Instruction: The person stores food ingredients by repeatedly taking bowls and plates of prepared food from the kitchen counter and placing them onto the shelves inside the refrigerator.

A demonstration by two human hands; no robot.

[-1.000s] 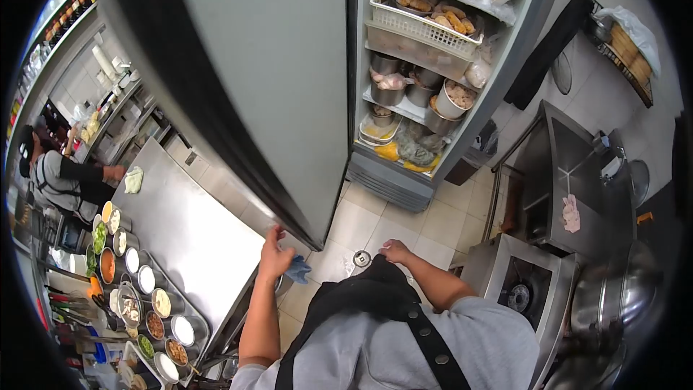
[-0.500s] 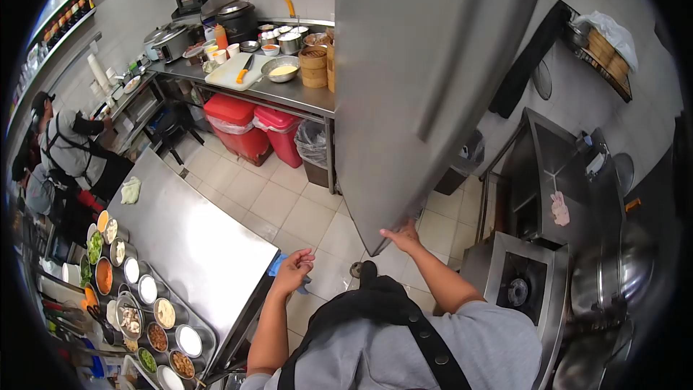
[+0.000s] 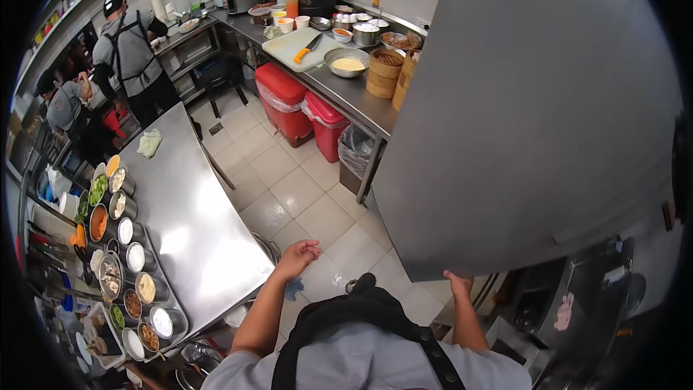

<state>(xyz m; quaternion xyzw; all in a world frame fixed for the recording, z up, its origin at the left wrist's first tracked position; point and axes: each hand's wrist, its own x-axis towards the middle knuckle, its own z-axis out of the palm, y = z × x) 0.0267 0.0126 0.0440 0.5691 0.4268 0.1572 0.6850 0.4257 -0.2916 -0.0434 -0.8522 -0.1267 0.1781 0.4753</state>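
Observation:
A large grey metal door (image 3: 527, 115) fills the right of the view, its broad flat face showing. My right hand (image 3: 459, 285) is closed on its lower edge, with the thumb on the near face; the other fingers are mostly hidden behind it. My left hand (image 3: 297, 258) hangs in the air near the corner of the steel table (image 3: 195, 224). Its fingers are loosely bent and partly apart, with nothing in them. Below that hand, a blue cloth-like thing (image 3: 294, 289) shows beside the table corner.
Several metal containers of ingredients (image 3: 146, 287) line the table's left side, near a folded cloth (image 3: 149, 143). A back counter holds a cutting board (image 3: 292, 47), knife (image 3: 309, 49) and bamboo steamers (image 3: 384, 72). Red bins (image 3: 285, 101) stand below. Two people (image 3: 130, 50) work at far left.
The door has swung so its broad face now shows and covers much of the stove side. My right hand stays on its edge and has moved right. The view has turned.

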